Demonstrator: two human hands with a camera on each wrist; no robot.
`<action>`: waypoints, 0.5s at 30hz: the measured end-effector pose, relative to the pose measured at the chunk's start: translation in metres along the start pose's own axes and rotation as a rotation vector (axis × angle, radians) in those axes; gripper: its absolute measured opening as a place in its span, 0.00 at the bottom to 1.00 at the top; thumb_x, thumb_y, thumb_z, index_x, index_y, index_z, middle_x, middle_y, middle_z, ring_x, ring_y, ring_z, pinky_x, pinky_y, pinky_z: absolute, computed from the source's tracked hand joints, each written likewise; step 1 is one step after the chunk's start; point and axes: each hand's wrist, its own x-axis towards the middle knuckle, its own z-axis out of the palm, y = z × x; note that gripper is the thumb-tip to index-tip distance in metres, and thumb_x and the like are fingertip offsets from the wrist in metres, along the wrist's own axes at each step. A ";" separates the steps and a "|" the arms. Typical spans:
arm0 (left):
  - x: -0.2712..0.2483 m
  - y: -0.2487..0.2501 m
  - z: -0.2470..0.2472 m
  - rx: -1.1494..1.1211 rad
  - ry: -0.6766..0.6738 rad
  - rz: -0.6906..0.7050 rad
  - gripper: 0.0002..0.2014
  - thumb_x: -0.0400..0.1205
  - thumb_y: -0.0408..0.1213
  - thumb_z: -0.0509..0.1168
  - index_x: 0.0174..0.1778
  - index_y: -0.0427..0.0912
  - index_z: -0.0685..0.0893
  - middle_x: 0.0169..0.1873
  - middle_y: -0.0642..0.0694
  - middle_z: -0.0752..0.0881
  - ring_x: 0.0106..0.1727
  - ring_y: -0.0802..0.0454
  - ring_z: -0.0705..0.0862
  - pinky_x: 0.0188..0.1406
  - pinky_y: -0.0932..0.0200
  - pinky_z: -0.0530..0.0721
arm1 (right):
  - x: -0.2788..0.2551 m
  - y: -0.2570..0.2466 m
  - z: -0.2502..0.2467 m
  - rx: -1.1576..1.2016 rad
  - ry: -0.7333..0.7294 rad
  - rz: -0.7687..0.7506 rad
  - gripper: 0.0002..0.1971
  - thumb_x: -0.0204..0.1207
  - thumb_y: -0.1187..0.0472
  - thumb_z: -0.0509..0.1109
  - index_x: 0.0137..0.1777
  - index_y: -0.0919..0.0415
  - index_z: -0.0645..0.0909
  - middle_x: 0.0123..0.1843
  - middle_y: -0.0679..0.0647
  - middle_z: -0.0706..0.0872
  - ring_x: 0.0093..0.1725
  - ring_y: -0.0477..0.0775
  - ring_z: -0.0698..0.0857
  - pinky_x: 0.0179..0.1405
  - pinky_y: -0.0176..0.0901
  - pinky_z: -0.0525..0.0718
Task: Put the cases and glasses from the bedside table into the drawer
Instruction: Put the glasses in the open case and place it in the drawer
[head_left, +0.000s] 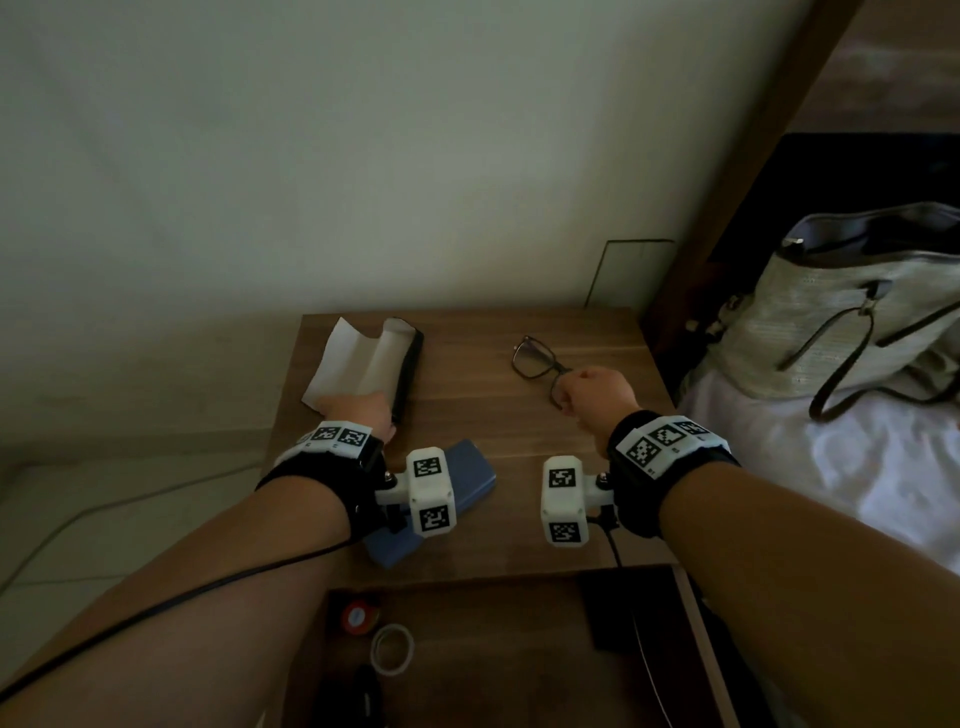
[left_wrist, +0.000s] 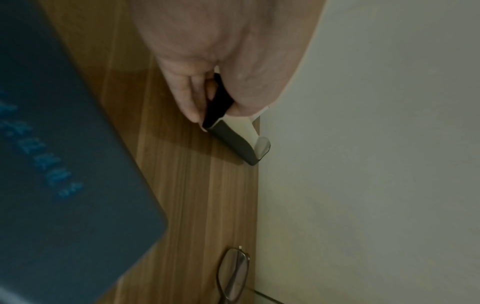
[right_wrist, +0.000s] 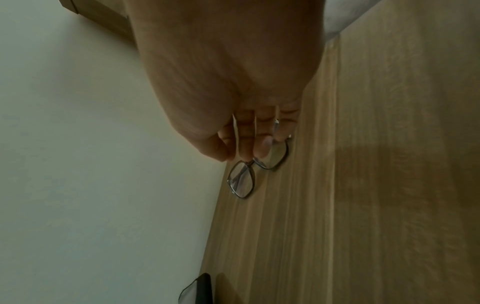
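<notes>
Head view, centre of frame: the bedside table (head_left: 467, 415) stands against the wall. Its drawer (head_left: 493, 649) is pulled out at the bottom of the frame.

Left hand (head_left: 358, 410): fingers and thumb pinch the near end of the open case (head_left: 374, 358), which lies at the table's upper left, black outside, pale lining up. The left wrist view confirms the pinch on the black edge (left_wrist: 218, 102).

Right hand (head_left: 597, 392): fingers curled, closed on the glasses (head_left: 535, 358) at the right part of the frame, near the bridge. The glasses appear to be touching the tabletop, though the dim light leaves this uncertain. In the right wrist view, the fingertips (right_wrist: 259, 148) meet the frame between the lenses.

Blue case (head_left: 467, 473): closed, lying on the table's near edge, partly hidden under the left wrist.

Drawer contents: a tape roll (head_left: 392, 649), a red-topped round item (head_left: 358, 616) and dark objects that are too dim to identify.

Right of frame: a handbag (head_left: 841, 312) sits on white bedding.
</notes>
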 end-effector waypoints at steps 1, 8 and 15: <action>0.001 0.000 0.002 0.063 0.057 0.071 0.19 0.85 0.44 0.60 0.67 0.35 0.77 0.63 0.35 0.84 0.60 0.39 0.84 0.58 0.51 0.82 | 0.002 0.000 0.001 -0.001 0.017 -0.017 0.13 0.76 0.63 0.64 0.30 0.53 0.78 0.30 0.52 0.80 0.36 0.54 0.79 0.41 0.47 0.78; -0.027 0.016 0.019 -0.607 -0.031 0.066 0.16 0.87 0.33 0.56 0.69 0.46 0.77 0.59 0.44 0.72 0.60 0.43 0.73 0.61 0.42 0.86 | 0.016 -0.001 0.006 -0.210 0.088 -0.154 0.08 0.78 0.55 0.65 0.46 0.57 0.82 0.36 0.49 0.82 0.50 0.57 0.84 0.57 0.54 0.85; -0.022 0.009 0.031 -0.561 -0.118 0.217 0.10 0.85 0.31 0.54 0.57 0.49 0.75 0.60 0.46 0.69 0.62 0.42 0.72 0.58 0.41 0.87 | 0.036 0.000 0.011 -0.405 0.160 -0.155 0.03 0.76 0.53 0.64 0.43 0.50 0.77 0.59 0.57 0.84 0.61 0.62 0.80 0.59 0.50 0.80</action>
